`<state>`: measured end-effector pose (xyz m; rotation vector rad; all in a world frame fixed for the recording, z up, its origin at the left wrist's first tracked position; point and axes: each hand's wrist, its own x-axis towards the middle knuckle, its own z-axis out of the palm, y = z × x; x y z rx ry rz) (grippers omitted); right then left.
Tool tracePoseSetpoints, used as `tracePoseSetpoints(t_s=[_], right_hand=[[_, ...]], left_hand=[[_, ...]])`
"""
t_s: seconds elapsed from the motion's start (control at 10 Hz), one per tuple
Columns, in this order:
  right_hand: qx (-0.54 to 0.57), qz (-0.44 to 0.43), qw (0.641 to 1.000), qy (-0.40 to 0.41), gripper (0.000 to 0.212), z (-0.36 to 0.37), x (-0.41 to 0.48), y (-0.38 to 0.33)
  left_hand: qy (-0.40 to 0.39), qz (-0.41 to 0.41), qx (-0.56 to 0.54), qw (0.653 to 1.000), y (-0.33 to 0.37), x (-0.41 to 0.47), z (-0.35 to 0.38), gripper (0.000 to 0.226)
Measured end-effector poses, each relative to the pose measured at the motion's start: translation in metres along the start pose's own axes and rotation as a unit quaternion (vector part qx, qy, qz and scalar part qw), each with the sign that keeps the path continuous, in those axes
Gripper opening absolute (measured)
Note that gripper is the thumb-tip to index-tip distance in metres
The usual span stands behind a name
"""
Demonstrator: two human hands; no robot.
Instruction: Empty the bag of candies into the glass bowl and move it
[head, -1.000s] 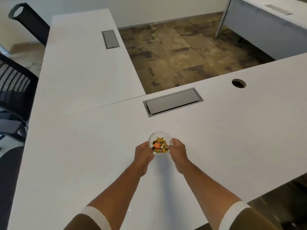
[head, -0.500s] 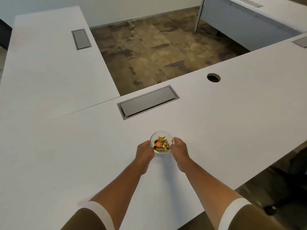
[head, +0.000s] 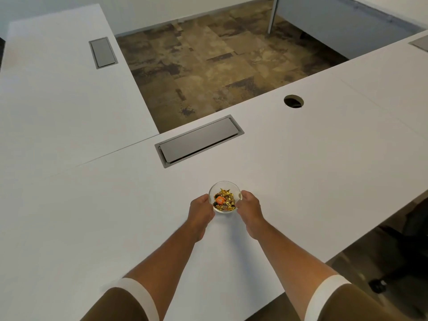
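A small clear glass bowl sits in front of me over the white desk. It holds gold-wrapped candies and one orange piece. My left hand cups the bowl's left side. My right hand cups its right side. Both hands grip the bowl. Whether its base touches the desk I cannot tell. No candy bag is in view.
A grey cable hatch lies in the desk just beyond the bowl. A round cable hole is farther right. A second white desk with its own hatch joins on the left. The desk's front edge runs at lower right, with a chair base below.
The view has swung to the right, so the black chairs on the left have left the frame. The bowl stays between both hands, carried along with them to the right across the desk.
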<state>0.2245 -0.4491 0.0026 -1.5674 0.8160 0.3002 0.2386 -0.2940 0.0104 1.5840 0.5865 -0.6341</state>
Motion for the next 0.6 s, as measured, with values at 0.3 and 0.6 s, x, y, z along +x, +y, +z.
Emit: tracePoseSetpoints(t_s=[0.3, 0.6], right_hand=[[0.008, 0.010, 1.000, -0.002, 0.047, -0.002, 0.005, 0.001], [-0.074, -0.012, 0.997, -0.003, 0.028, -0.001, -0.002, -0.018]], left_hand=[[0.006, 0.003, -0.019, 1.000, -0.002, 0.002, 0.000, 0.046], [-0.017, 0.008, 0.011, 1.000, 0.007, -0.004, -0.010, 0.031]])
